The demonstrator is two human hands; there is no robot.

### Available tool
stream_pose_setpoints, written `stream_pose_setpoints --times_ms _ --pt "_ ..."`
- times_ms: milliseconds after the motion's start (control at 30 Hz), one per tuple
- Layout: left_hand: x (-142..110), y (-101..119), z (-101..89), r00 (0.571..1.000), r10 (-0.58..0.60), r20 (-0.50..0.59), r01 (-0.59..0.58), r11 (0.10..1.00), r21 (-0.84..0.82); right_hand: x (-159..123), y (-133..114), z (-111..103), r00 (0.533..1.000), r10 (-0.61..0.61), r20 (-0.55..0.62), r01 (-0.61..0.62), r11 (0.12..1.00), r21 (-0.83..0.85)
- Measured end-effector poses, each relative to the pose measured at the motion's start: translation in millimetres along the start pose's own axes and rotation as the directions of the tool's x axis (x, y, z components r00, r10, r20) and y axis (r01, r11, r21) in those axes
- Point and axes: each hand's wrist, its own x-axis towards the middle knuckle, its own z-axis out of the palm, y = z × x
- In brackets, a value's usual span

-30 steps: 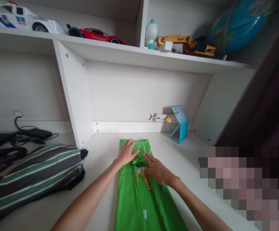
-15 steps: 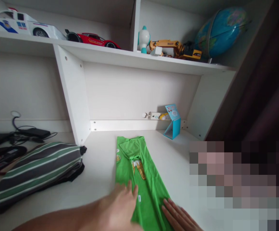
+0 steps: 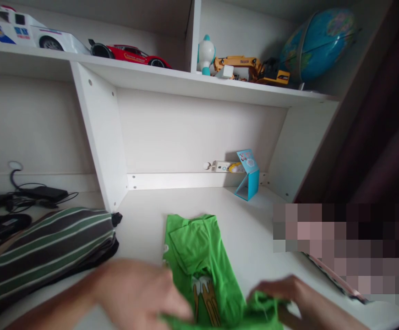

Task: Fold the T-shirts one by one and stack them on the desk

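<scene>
A green T-shirt (image 3: 194,243) with a brown and white print lies folded lengthwise on the white desk, its sleeve turned in near the far end. My left hand (image 3: 144,293), blurred, is closed on the near left part of the cloth, its fingertips partly hidden. On the near right, my right hand (image 3: 288,298) pinches a bunched, lifted part of the same shirt between thumb and fingers. The cloth's nearest edge runs out of view at the bottom.
A striped grey-green cloth bag (image 3: 55,247) lies to the left, beside black cables and an adapter (image 3: 44,192). A blue desk calendar (image 3: 250,183) stands by a power strip (image 3: 223,166) at the back. The shelf above holds toy cars (image 3: 130,55), an excavator (image 3: 250,68) and a globe (image 3: 319,46).
Both hands went from lying flat on the shirt to gripping its near part. The near end is lifted and bunched, and the shirt's far end has slid toward me.
</scene>
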Motion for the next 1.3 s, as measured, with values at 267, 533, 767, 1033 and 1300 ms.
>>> stream_pose_setpoints --times_ms 267,533,767,1033,1300 --pt "85 -166 -51.0 0.917 -0.390 0.079 0.336 0.655 -0.677 198 88 27 0.983 0.170 0.065 -0.180 0.965 0.193" --pt "90 -198 -38.3 0.930 -0.354 -0.102 0.250 0.808 -0.533 216 122 48 0.971 0.238 -0.024 -0.235 0.969 0.078" --pt "104 -205 -19.0 0.857 -0.381 -0.347 0.419 0.907 0.036 212 124 60 0.952 0.291 -0.090 -0.296 0.953 -0.055" --pt "95 -163 -44.8 0.839 -0.275 -0.470 0.313 0.950 0.003 196 87 10 0.943 0.212 -0.257 -0.242 0.966 -0.093" --pt "72 -90 -71.2 0.730 -0.101 -0.676 0.077 0.995 -0.065 102 -26 -29 0.869 -0.147 -0.472 0.018 0.964 -0.267"
